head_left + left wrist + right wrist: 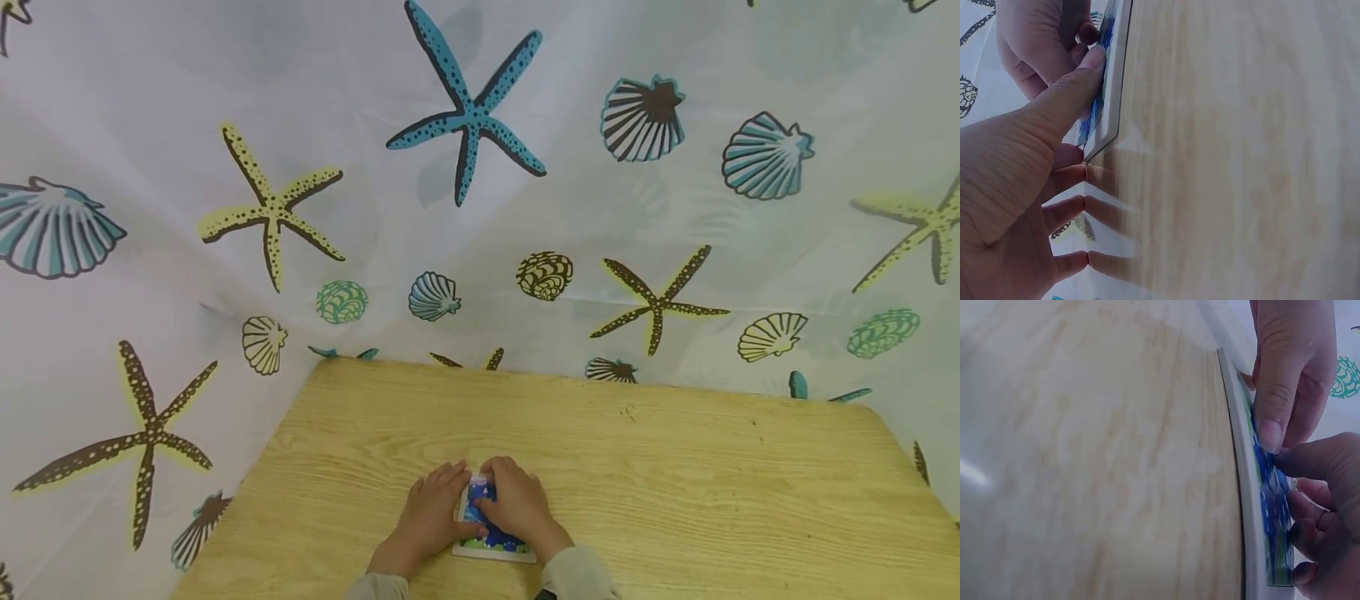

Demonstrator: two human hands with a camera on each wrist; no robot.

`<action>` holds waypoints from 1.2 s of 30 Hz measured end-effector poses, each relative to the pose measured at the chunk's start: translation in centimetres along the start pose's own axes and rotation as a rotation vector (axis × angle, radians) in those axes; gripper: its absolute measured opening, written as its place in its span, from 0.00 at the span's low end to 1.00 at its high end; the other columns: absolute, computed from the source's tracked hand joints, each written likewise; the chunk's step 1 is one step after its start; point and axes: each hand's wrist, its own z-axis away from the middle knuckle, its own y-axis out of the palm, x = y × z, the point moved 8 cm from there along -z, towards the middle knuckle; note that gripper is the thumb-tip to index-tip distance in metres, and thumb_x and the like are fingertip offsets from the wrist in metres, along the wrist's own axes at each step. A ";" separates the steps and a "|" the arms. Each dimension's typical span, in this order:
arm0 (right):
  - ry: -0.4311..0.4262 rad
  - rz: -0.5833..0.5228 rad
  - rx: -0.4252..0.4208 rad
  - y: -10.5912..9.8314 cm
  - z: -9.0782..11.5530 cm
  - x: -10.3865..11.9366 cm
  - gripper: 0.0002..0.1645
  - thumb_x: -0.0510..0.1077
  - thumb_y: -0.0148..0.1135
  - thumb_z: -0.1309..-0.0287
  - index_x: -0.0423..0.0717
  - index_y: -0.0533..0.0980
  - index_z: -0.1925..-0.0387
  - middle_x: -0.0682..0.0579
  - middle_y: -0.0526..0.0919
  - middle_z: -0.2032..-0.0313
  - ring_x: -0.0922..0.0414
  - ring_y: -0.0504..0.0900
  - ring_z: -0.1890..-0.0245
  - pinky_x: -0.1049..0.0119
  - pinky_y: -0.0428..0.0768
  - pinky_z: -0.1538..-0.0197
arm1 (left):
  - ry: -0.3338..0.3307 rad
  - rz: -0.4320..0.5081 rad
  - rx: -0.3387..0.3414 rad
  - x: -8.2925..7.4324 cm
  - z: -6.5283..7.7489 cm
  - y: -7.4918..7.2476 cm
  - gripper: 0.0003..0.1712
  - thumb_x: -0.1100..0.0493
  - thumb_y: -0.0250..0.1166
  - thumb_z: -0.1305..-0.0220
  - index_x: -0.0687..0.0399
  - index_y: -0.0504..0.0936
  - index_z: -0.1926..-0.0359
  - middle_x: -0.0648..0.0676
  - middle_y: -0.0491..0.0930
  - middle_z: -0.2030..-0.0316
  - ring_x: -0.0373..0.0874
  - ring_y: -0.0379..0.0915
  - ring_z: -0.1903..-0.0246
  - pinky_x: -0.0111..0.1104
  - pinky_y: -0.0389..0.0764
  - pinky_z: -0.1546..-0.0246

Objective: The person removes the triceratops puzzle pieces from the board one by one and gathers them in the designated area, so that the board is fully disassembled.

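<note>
A small flat picture board (513, 547) with a pale rim and a blue and green picture lies on the wooden table. My left hand (429, 517) is at its left side. The left thumb (1079, 87) presses on the picture, while the other fingers (1065, 212) stretch past the board's edge to the tabletop. Over the board's upper right is my right hand (522, 504). In the right wrist view, its thumb (1310, 459) touches the blue picture near the left thumb, and its fingers curl against the picture's far side. The hands hide part of the picture.
The wood-grain table (712, 492) extends around the board. A white cloth (540, 217) printed with starfish and shells hangs behind the table and along its sides.
</note>
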 end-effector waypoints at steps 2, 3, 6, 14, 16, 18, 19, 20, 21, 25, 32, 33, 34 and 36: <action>0.006 -0.004 -0.007 0.0 0.0 -0.1 0.21 0.48 0.69 0.48 0.45 0.75 0.54 0.54 0.76 0.62 0.56 0.78 0.60 0.53 0.74 0.55 | -0.001 -0.004 0.001 0.0 0.0 0.1 0.47 0.39 0.73 0.55 0.63 0.71 0.39 0.62 0.66 0.36 0.62 0.58 0.36 0.65 0.58 0.43; 0.012 -0.007 -0.010 0.0 0.1 -0.1 0.21 0.49 0.69 0.48 0.46 0.76 0.54 0.55 0.75 0.62 0.57 0.77 0.60 0.54 0.74 0.55 | -0.002 -0.004 0.000 0.1 0.0 0.1 0.47 0.39 0.73 0.55 0.63 0.71 0.39 0.62 0.66 0.36 0.62 0.58 0.36 0.65 0.58 0.43; 0.015 -0.018 -0.026 0.0 0.2 -0.2 0.19 0.49 0.70 0.49 0.47 0.78 0.56 0.56 0.73 0.64 0.58 0.76 0.62 0.58 0.73 0.58 | -0.004 0.001 0.001 0.1 0.0 0.1 0.47 0.40 0.73 0.55 0.63 0.71 0.39 0.63 0.66 0.36 0.63 0.57 0.36 0.65 0.57 0.43; 0.025 -0.109 -0.086 -0.1 0.4 -0.7 0.15 0.45 0.69 0.49 0.51 0.75 0.60 0.55 0.77 0.62 0.56 0.78 0.60 0.55 0.74 0.56 | 0.001 -0.012 0.004 0.2 -0.1 0.4 0.47 0.38 0.72 0.55 0.61 0.71 0.38 0.62 0.65 0.35 0.62 0.58 0.36 0.66 0.58 0.44; 0.026 -0.159 -0.108 -0.2 0.4 -0.9 0.12 0.42 0.68 0.48 0.51 0.76 0.61 0.55 0.80 0.63 0.56 0.79 0.62 0.56 0.76 0.57 | 0.000 -0.014 0.005 0.3 -0.1 0.4 0.48 0.38 0.72 0.55 0.61 0.71 0.38 0.61 0.65 0.35 0.61 0.58 0.35 0.66 0.58 0.44; 0.023 -0.209 -0.129 -0.4 0.5 -1.0 0.09 0.39 0.65 0.46 0.49 0.77 0.62 0.54 0.82 0.65 0.57 0.80 0.65 0.59 0.77 0.60 | -0.001 -0.014 0.003 0.3 -0.1 0.5 0.48 0.38 0.72 0.55 0.61 0.71 0.38 0.61 0.66 0.35 0.61 0.58 0.35 0.65 0.58 0.43; 0.023 -0.230 -0.137 -0.5 0.5 -1.1 0.08 0.38 0.64 0.46 0.49 0.77 0.62 0.54 0.83 0.67 0.58 0.79 0.67 0.60 0.77 0.62 | -0.001 -0.011 0.001 0.3 -0.1 0.5 0.48 0.38 0.72 0.55 0.61 0.71 0.38 0.61 0.66 0.35 0.61 0.58 0.35 0.65 0.58 0.43; 0.029 -0.254 -0.138 -0.5 0.5 -1.2 0.08 0.37 0.64 0.45 0.48 0.78 0.62 0.55 0.82 0.68 0.59 0.78 0.68 0.62 0.76 0.64 | -0.001 -0.011 0.001 0.3 -0.1 0.5 0.48 0.38 0.72 0.55 0.62 0.71 0.38 0.61 0.66 0.35 0.61 0.58 0.35 0.65 0.58 0.43; 0.036 -0.280 -0.140 -0.5 0.5 -1.4 0.07 0.37 0.63 0.44 0.48 0.78 0.62 0.55 0.82 0.68 0.60 0.77 0.69 0.63 0.76 0.64 | 0.001 -0.014 -0.001 0.3 -0.1 0.4 0.48 0.38 0.72 0.55 0.62 0.71 0.38 0.61 0.66 0.36 0.61 0.58 0.35 0.65 0.58 0.43; 0.063 -0.409 -0.151 -0.8 0.5 -2.1 0.07 0.36 0.62 0.42 0.44 0.79 0.61 0.54 0.81 0.68 0.59 0.77 0.67 0.65 0.77 0.63 | 0.007 -0.015 -0.003 0.1 -0.1 0.4 0.49 0.37 0.72 0.55 0.63 0.71 0.38 0.61 0.66 0.35 0.61 0.58 0.35 0.65 0.58 0.43; 0.085 -0.611 -0.141 -1.8 0.7 -3.9 0.10 0.37 0.59 0.39 0.39 0.79 0.57 0.52 0.79 0.66 0.60 0.74 0.66 0.73 0.76 0.64 | -0.006 -0.012 0.003 0.1 0.0 0.2 0.50 0.37 0.72 0.55 0.64 0.70 0.38 0.61 0.66 0.35 0.61 0.58 0.35 0.64 0.57 0.42; 0.092 -0.637 -0.138 -1.9 0.8 -4.3 0.10 0.37 0.59 0.39 0.38 0.79 0.56 0.51 0.79 0.66 0.60 0.74 0.67 0.73 0.77 0.65 | -0.011 -0.007 0.005 0.1 0.0 0.2 0.50 0.37 0.72 0.55 0.64 0.70 0.38 0.61 0.65 0.35 0.61 0.57 0.35 0.64 0.57 0.41; 0.101 -0.659 -0.135 -2.1 0.9 -4.6 0.11 0.38 0.59 0.38 0.38 0.79 0.56 0.51 0.79 0.66 0.59 0.74 0.67 0.73 0.77 0.65 | -0.014 -0.004 0.005 0.2 -0.1 0.2 0.50 0.37 0.72 0.55 0.64 0.70 0.38 0.61 0.65 0.35 0.61 0.57 0.35 0.64 0.57 0.41; 0.118 -0.680 -0.134 -2.5 1.2 -5.5 0.11 0.38 0.58 0.38 0.38 0.79 0.55 0.51 0.79 0.65 0.59 0.74 0.66 0.73 0.77 0.65 | -0.023 -0.006 0.009 0.5 -0.1 0.3 0.51 0.37 0.72 0.56 0.63 0.69 0.37 0.61 0.65 0.35 0.61 0.57 0.35 0.63 0.56 0.40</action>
